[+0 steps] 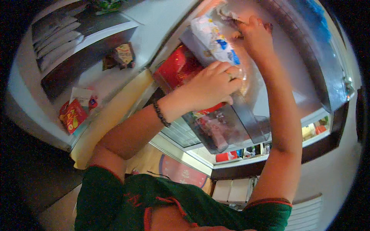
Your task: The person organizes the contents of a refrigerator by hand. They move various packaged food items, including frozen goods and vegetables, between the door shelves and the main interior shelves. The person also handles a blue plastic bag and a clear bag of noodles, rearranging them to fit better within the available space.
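My left hand, a dark bead bracelet on its wrist, curls its fingers at shiny clear plastic over an open freezer drawer. What lies under the palm is hidden. Farther in and to the right, my right hand has its fingers bent around the edge of a crumpled bag, which is blurred. Between the hands and to their left lies a white packet with blue and yellow print. A red package sits beside it, left of my left hand.
At left, the open door's shelves hold a red packet and a brown-and-cream packet. A dark grey bin wall curves along the right. Below the drawer are a shelf of small goods and a round-ended mat on the floor.
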A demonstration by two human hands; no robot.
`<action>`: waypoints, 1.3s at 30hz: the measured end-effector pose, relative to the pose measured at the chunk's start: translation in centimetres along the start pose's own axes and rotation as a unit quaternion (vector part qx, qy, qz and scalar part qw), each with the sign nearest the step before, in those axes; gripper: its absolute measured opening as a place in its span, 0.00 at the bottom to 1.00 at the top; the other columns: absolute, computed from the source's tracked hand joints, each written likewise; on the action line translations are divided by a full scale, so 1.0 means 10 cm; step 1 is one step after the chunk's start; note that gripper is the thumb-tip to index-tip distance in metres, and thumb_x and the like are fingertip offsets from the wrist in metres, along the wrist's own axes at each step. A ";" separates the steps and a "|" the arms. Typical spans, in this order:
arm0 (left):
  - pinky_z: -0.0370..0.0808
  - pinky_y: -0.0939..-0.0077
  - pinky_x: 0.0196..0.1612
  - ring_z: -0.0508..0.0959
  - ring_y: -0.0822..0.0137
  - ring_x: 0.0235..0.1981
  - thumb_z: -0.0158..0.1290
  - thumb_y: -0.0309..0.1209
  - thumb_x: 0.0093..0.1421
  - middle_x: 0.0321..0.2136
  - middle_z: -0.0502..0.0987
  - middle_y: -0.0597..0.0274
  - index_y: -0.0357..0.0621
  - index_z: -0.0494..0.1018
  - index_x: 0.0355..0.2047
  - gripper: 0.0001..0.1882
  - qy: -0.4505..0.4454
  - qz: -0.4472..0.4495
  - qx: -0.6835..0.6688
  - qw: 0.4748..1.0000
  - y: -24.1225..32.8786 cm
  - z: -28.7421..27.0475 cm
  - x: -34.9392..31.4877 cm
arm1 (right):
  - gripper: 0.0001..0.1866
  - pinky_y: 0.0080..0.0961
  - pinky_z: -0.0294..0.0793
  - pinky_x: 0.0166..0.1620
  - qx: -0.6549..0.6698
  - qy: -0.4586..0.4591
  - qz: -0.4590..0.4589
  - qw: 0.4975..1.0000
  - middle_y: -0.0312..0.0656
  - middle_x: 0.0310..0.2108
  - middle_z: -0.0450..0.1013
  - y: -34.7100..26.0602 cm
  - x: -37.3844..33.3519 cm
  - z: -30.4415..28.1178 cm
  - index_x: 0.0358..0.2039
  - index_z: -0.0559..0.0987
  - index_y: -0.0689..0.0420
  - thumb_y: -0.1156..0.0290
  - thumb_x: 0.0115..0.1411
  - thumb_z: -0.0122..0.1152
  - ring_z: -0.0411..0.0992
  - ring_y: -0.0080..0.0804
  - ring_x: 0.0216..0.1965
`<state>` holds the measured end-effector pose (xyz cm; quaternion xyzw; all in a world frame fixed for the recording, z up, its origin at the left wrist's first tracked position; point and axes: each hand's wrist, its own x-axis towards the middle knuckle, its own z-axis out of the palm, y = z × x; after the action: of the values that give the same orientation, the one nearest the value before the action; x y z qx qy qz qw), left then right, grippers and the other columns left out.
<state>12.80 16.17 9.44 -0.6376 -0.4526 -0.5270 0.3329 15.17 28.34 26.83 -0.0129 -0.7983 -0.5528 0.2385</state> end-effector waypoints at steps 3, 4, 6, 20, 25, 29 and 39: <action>0.66 0.61 0.52 0.68 0.53 0.47 0.63 0.38 0.41 0.41 0.69 0.57 0.46 0.70 0.37 0.22 -0.012 -0.002 -0.002 1.000 -0.03 -0.07 -0.03 | 0.08 0.42 0.70 0.41 0.057 -0.019 0.070 0.996 0.48 0.34 0.71 0.20 -0.36 -0.08 0.36 0.75 0.54 0.68 0.56 0.54 0.71 0.48 0.38; 0.65 0.61 0.52 0.68 0.53 0.47 0.63 0.37 0.41 0.41 0.69 0.57 0.45 0.70 0.37 0.22 -0.014 -0.005 0.003 1.000 -0.03 -0.08 -0.03 | 0.08 0.42 0.71 0.40 0.062 -0.027 0.109 0.992 0.48 0.34 0.71 0.26 -0.52 -0.18 0.36 0.74 0.55 0.67 0.56 0.54 0.71 0.48 0.38; 0.65 0.61 0.52 0.68 0.53 0.47 0.63 0.37 0.42 0.40 0.69 0.57 0.45 0.70 0.36 0.22 -0.020 -0.007 -0.002 1.000 0.01 -0.07 -0.02 | 0.09 0.42 0.71 0.39 0.038 -0.068 0.184 0.980 0.48 0.34 0.71 0.34 -0.89 -0.38 0.35 0.73 0.56 0.66 0.56 0.55 0.71 0.49 0.38; 0.66 0.62 0.52 0.68 0.53 0.47 0.63 0.35 0.43 0.40 0.69 0.56 0.43 0.71 0.38 0.21 -0.050 -0.042 -0.002 0.998 0.12 -0.11 0.00 | 0.13 0.36 0.70 0.42 0.086 0.052 0.259 0.961 0.47 0.42 0.68 0.19 -2.06 -1.11 0.39 0.73 0.58 0.79 0.51 0.57 0.69 0.49 0.42; 0.66 0.61 0.51 0.69 0.52 0.46 0.63 0.35 0.44 0.41 0.70 0.55 0.43 0.71 0.38 0.21 -0.037 -0.033 0.000 0.999 0.09 -0.06 0.01 | 0.16 0.36 0.70 0.45 -0.065 0.033 0.207 0.976 0.43 0.45 0.70 0.55 -1.75 -0.93 0.43 0.75 0.56 0.77 0.51 0.53 0.68 0.47 0.46; 0.66 0.61 0.51 0.69 0.51 0.46 0.62 0.36 0.44 0.41 0.71 0.53 0.42 0.70 0.38 0.22 -0.039 -0.029 0.009 0.999 0.05 -0.10 0.02 | 0.18 0.40 0.66 0.52 0.014 -0.013 0.136 0.990 0.44 0.49 0.69 0.41 -1.88 -0.71 0.42 0.76 0.57 0.78 0.47 0.51 0.66 0.45 0.51; 0.65 0.56 0.55 0.67 0.51 0.53 0.62 0.32 0.45 0.48 0.70 0.53 0.44 0.70 0.43 0.23 -0.022 -0.046 -0.025 0.998 0.21 -0.04 -0.11 | 0.11 0.38 0.70 0.46 0.479 0.209 0.339 0.783 0.45 0.34 0.72 -0.61 -2.43 -1.37 0.32 0.73 0.62 0.83 0.47 0.47 0.69 0.38 0.38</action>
<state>14.58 14.76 8.57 -0.6357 -0.4752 -0.5386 0.2829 39.98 19.73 15.64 -0.0509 -0.8352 0.0276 0.5469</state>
